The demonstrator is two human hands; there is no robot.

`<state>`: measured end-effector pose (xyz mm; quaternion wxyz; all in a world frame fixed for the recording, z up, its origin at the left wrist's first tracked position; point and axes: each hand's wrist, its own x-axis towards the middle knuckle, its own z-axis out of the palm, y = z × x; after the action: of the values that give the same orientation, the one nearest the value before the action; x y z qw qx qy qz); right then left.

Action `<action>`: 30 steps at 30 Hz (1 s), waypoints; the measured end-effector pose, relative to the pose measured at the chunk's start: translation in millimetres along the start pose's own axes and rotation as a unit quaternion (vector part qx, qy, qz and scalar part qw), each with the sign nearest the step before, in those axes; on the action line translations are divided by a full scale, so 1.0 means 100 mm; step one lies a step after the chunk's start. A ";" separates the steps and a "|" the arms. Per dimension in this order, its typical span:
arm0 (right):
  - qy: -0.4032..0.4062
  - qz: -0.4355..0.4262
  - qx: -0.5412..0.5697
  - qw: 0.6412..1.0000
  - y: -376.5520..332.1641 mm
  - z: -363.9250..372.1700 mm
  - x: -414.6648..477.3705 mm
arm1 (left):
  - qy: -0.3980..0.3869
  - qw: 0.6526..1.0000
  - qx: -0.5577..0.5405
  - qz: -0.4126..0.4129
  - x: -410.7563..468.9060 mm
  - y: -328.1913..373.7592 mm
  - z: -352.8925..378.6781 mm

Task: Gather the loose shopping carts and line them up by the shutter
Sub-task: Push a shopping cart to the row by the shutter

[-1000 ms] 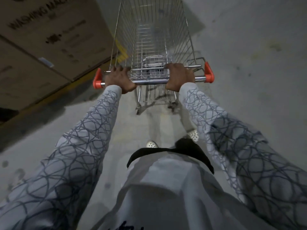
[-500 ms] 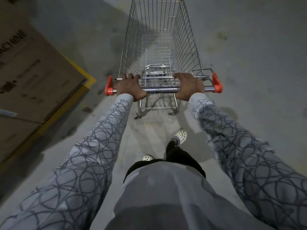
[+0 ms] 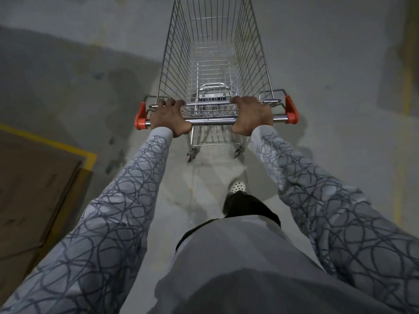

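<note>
We hold the shopping cart (image 3: 215, 64) by its chrome handle bar (image 3: 213, 120) with both hands. Our left hand (image 3: 169, 116) is clamped round the bar just inside the left orange end cap (image 3: 140, 117), its fingers curled over the top towards the basket's rear wires. Our right hand (image 3: 252, 115) is wrapped round the bar in the same way, just inside the right orange end cap (image 3: 291, 111). The cart stands on the grey concrete floor (image 3: 328, 64) straight ahead of us, its wire basket running away from the bar. A folded seat flap (image 3: 213, 91) sits low in the basket just beyond the bar, and two rear casters (image 3: 191, 155) show beneath it. One white perforated shoe (image 3: 237, 185) is on the floor behind the cart, on our side of the casters. Left of the cart and well apart from it lies a brown cardboard box (image 3: 34, 189). A yellow painted line (image 3: 56, 143) borders the box on the side facing the cart. Our patterned grey sleeves (image 3: 127, 200) reach up to the bar.
</note>
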<state>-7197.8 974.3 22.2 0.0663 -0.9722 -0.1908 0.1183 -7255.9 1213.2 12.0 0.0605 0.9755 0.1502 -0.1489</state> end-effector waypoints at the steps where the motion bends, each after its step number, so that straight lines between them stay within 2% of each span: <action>1: 0.009 0.007 -0.001 1.000 0.07 -0.01 0.09 | 0.002 1.000 0.002 0.006 0.14 0.06 -0.04; 8: 0.010 0.034 0.001 0.999 0.56 -0.26 0.80 | -0.003 0.999 0.027 0.036 1.10 0.54 -0.32; 17: -0.037 0.040 -0.013 0.998 1.34 -0.68 1.98 | -0.026 0.998 0.038 0.053 2.40 1.29 -0.63; 30: -0.053 0.075 -0.040 0.995 2.28 -1.20 4.28 | 0.017 0.995 0.045 0.091 4.77 2.12 -1.26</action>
<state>-6701.7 920.3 10.9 0.0081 -0.9780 -0.1252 0.1669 -6721.7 1164.1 0.0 0.0273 0.9892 0.0552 -0.1330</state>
